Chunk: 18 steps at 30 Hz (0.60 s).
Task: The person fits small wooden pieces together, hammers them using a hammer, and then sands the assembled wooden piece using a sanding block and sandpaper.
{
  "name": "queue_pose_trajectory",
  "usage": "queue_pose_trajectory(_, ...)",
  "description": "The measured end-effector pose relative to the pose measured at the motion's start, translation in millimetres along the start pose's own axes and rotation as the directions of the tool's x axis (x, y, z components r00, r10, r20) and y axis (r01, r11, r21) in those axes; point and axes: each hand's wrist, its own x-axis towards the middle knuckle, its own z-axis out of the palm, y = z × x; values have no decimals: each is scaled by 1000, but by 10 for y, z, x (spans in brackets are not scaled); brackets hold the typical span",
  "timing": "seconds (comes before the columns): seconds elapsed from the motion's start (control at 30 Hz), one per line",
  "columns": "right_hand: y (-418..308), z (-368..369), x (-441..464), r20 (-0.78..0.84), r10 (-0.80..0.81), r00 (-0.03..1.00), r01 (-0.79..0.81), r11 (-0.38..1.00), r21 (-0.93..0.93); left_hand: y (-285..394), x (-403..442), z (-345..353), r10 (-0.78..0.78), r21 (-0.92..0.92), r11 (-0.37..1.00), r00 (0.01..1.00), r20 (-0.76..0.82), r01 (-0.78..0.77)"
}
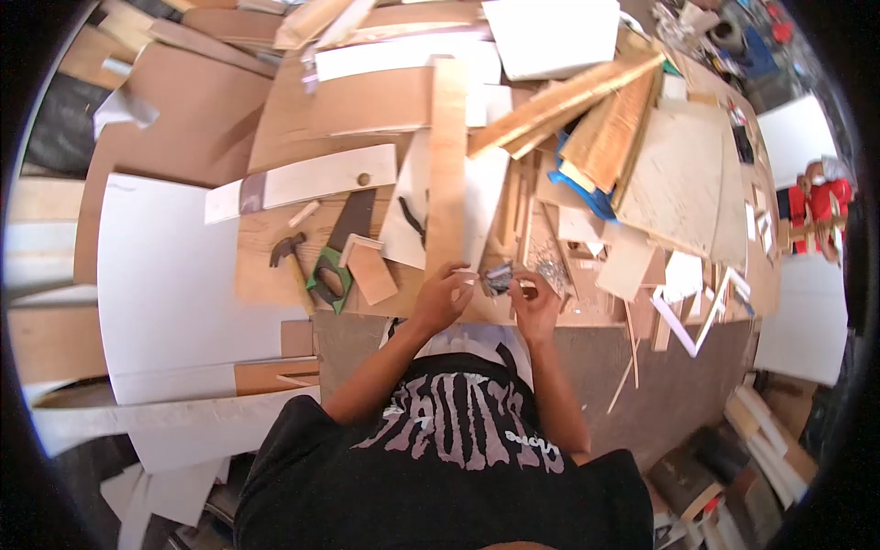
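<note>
Where left hand (445, 298) and right hand (538, 302) face, mid-frame: small grey bundle (497, 279).
Left fingers: curled close, pinch unclear (too small to tell).
Right fingers: pinching bundle's right edge.
Bundle handling: probably light, soft; take opposite edges.

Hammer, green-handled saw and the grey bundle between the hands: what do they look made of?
Hammer: dark, dull head, probably steel; yellowish handle, likely wood.
Saw: dull, dark blade, likely steel; solid green handle, probably plastic.
Grey bundle: crinkled with bright glints, perhaps plastic film or foil; too small to tell.
</note>
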Motion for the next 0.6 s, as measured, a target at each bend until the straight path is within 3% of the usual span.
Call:
queue_pose_trajectory(0.07,-230,121,-60,70,1,998,-3,999,36,-54,-80,-244,-22,-185,983,994,-109,1)
queue_pose_trajectory(0.13,-457,305,-113,154,18,988,-26,998,52,-62,-152,-575,-29,-189,982,973,-228,-15)
queue_pose_trajectory(0.2,-637,610,-182,249,52,967,-103,975,196,-188,-285,-926,-121,-246,968,946,-300,46)
queue_pose_trajectory(0.33,-917,1421,-265,360,46,932,-90,990,106,-655,-590,-1612,-151,-154,984,853,-500,84)
queue_pose_trajectory(0.4,-1077,1892,-305,387,77,919,-118,989,84,-1134,-734,-1864,-204,-207,972,821,-534,108)
queue_pose_trajectory(0.47,-1178,2384,-461,441,94,892,-134,989,61,-1516,-983,-2159,-269,-104,960,744,-611,261)
queue_pose_trajectory(0.5,-1094,2637,-493,444,149,884,-181,983,32,-1746,-1038,-2248,-317,-150,945,699,-641,291)
queue_pose_trajectory(0.53,-1143,2853,-511,428,150,891,-176,984,22,-1978,-1081,-2355,-316,-162,947,706,-634,278)
queue_pose_trajectory(0.6,-1216,3136,-625,371,8,928,50,988,-146,-2295,-1200,-2454,-417,-185,906,734,-536,380)
